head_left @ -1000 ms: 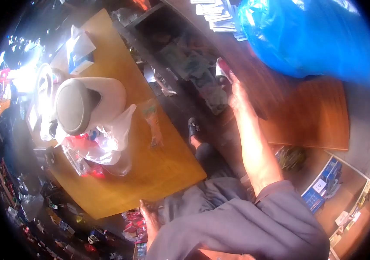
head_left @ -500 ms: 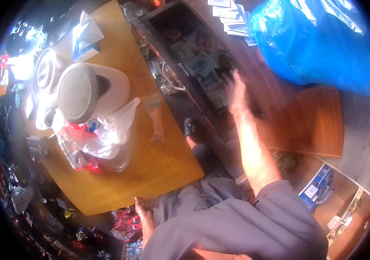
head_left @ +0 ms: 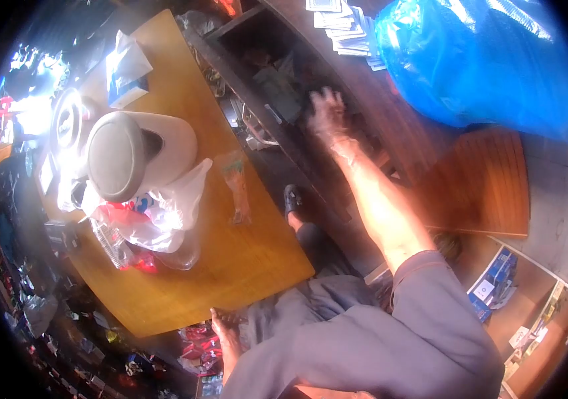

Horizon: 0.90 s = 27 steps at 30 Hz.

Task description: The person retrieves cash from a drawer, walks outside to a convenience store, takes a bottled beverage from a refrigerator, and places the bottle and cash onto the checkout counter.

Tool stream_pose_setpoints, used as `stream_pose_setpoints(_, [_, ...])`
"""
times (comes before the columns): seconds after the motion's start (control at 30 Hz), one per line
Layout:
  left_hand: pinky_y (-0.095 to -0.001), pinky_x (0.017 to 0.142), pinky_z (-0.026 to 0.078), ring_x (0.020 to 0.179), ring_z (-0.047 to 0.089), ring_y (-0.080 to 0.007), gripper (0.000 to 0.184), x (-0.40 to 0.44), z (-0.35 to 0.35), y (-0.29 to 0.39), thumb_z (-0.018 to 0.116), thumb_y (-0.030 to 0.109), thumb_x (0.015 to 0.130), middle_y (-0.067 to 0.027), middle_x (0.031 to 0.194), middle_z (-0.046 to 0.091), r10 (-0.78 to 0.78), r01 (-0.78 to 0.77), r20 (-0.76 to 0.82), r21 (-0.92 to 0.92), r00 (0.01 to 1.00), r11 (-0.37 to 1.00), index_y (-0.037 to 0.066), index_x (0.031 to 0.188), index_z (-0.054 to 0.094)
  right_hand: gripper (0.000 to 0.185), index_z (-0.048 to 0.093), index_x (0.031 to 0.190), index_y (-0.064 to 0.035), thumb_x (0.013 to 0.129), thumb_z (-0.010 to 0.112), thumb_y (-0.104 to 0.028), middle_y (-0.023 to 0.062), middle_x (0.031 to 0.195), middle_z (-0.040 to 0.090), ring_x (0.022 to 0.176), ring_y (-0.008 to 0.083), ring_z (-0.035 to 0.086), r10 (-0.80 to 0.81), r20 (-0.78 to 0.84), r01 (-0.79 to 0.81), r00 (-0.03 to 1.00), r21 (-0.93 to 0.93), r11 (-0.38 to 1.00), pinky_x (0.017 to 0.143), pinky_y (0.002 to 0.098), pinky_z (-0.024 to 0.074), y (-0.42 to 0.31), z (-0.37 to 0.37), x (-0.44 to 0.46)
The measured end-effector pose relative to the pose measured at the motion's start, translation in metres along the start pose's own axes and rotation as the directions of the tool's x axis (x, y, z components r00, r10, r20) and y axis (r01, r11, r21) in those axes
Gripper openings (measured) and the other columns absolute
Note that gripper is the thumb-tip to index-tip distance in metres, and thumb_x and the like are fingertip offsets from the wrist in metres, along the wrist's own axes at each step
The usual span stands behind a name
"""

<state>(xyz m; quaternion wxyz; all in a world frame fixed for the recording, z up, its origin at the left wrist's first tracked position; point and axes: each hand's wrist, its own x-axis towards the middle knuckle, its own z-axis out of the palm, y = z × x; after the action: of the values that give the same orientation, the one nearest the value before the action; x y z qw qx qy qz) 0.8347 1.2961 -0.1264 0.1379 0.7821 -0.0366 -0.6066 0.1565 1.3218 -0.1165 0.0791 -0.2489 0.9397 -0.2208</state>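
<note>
My right hand [head_left: 329,120] reaches over the pulled-out drawer [head_left: 307,173], slightly blurred, fingers apart and nothing visible in them. Dim papers [head_left: 277,86] that look like banknotes lie inside the drawer. Part of its contents is hidden beneath my hand and forearm. Near the front edge of the yellow table [head_left: 257,266], my left hand [head_left: 226,334] rests by my leg. Its thumb stands away from the fingers, which are partly in shadow, and it appears to hold nothing.
The yellow table carries a white lidded container [head_left: 171,143], a plastic bag [head_left: 177,213], a tissue box [head_left: 127,90] and a small orange packet [head_left: 237,186]. On the brown desk [head_left: 390,126] are stacked cards [head_left: 350,30] and a blue bag [head_left: 483,66]. An open compartment [head_left: 530,286] holds boxes.
My right hand has moved left and farther over the drawer, now covering papers that showed before. My left hand stays in nearly the same place. The view has shifted slightly.
</note>
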Motion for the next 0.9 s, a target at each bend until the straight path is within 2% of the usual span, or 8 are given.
stream_pose_setpoints(0.13, [-0.0589, 0.099, 0.029, 0.125, 0.031, -0.0456, 0.072, -0.014, 0.013, -0.002, 0.054, 0.050, 0.085, -0.0227, 0.141, 0.025, 0.043, -0.043, -0.024, -0.003, 0.999, 0.999, 0.009, 0.137, 0.026, 0.061, 0.045, 0.127, -0.0041, 0.072, 0.069, -0.013, 0.0242, 0.134, 0.037, 0.123, 0.0410, 0.037, -0.096, -0.215, 0.095, 0.972, -0.013, 0.995, 0.101, 0.0491, 0.0331, -0.023, -0.023, -0.003])
stream_pose_setpoints(0.27, [-0.0597, 0.099, 0.030, 0.125, 0.031, -0.0466, 0.075, -0.007, 0.005, 0.000, 0.054, 0.052, 0.085, -0.0227, 0.141, 0.024, 0.030, -0.032, 0.040, 0.034, 0.999, 0.999, 0.009, 0.139, 0.024, 0.052, 0.038, 0.133, -0.0060, 0.086, 0.054, -0.021, 0.0257, 0.136, 0.034, 0.128, 0.0453, 0.029, -0.049, 0.077, 0.057, 0.996, -0.098, 0.994, 0.104, 0.0496, 0.0296, -0.032, 0.006, 0.011])
stream_pose_setpoints(0.33, [-0.0599, 0.099, 0.030, 0.125, 0.031, -0.0469, 0.076, -0.014, 0.010, 0.001, 0.054, 0.053, 0.085, -0.0222, 0.142, 0.024, 0.026, -0.026, -0.010, 0.053, 1.000, 0.998, 0.010, 0.139, 0.023, 0.043, 0.045, 0.124, -0.0054, 0.083, 0.054, -0.014, 0.0243, 0.131, 0.041, 0.123, 0.0434, 0.036, -0.252, -0.181, 0.219, 0.951, -0.183, 0.958, 0.099, 0.0497, 0.0356, -0.015, 0.032, 0.023])
stream_pose_setpoints(0.4, [-0.0600, 0.099, 0.029, 0.126, 0.030, -0.0468, 0.076, -0.019, 0.013, 0.001, 0.053, 0.053, 0.085, -0.0219, 0.142, 0.024, 0.041, -0.040, -0.004, 0.058, 0.999, 0.997, 0.010, 0.139, 0.023, 0.046, 0.048, 0.121, -0.0047, 0.076, 0.057, -0.007, 0.0254, 0.127, 0.045, 0.120, 0.0411, 0.040, -0.438, -0.542, 0.376, 0.717, -0.228, 0.898, 0.094, 0.0503, 0.0401, 0.018, 0.078, 0.035])
stream_pose_setpoints(0.43, [-0.0601, 0.100, 0.029, 0.126, 0.030, -0.0468, 0.076, -0.020, 0.015, 0.001, 0.053, 0.053, 0.085, -0.0218, 0.142, 0.023, 0.048, -0.048, 0.003, 0.059, 0.999, 0.997, 0.010, 0.139, 0.023, 0.037, 0.053, 0.113, -0.0040, 0.077, 0.059, -0.012, 0.0247, 0.121, 0.049, 0.119, 0.0366, 0.044, -0.038, 0.032, 0.038, 0.999, 0.022, 0.999, 0.095, 0.0486, 0.0388, -0.010, 0.007, 0.032])
stream_pose_setpoints(0.57, [-0.0605, 0.101, 0.027, 0.128, 0.028, -0.0467, 0.075, -0.029, 0.022, -0.001, 0.053, 0.052, 0.085, -0.0223, 0.143, 0.023, 0.070, -0.070, 0.005, 0.071, 0.998, 0.995, 0.010, 0.139, 0.024, 0.044, 0.056, 0.115, -0.0032, 0.082, 0.062, -0.032, 0.0169, 0.124, 0.052, 0.117, 0.0263, 0.045, 0.260, -0.107, -0.077, 0.960, 0.789, 0.610, 0.101, 0.0442, 0.0308, 0.036, 0.025, 0.034])
stream_pose_setpoints(0.67, [-0.0606, 0.101, 0.027, 0.129, 0.026, -0.0467, 0.076, -0.019, 0.017, -0.004, 0.053, 0.052, 0.085, -0.0227, 0.143, 0.022, 0.085, -0.085, 0.010, 0.035, 0.996, 0.996, 0.009, 0.140, 0.023, 0.053, 0.051, 0.123, -0.0028, 0.085, 0.059, -0.039, 0.0174, 0.127, 0.050, 0.121, 0.0251, 0.041, 0.438, 0.116, -0.336, 0.892, 0.817, 0.468, 0.101, 0.0424, 0.0310, -0.013, -0.058, 0.013])
stream_pose_setpoints(0.9, [-0.0611, 0.101, 0.027, 0.128, 0.027, -0.0473, 0.077, -0.021, 0.018, -0.004, 0.053, 0.053, 0.084, -0.0231, 0.142, 0.024, 0.078, -0.079, 0.042, 0.044, 0.996, 0.996, 0.007, 0.139, 0.023, 0.048, 0.053, 0.120, 0.0000, 0.086, 0.058, -0.034, 0.0195, 0.121, 0.054, 0.116, 0.0280, 0.047, 0.309, -0.219, -0.030, 0.925, 0.771, 0.636, 0.095, 0.0390, 0.0377, 0.000, -0.058, 0.002])
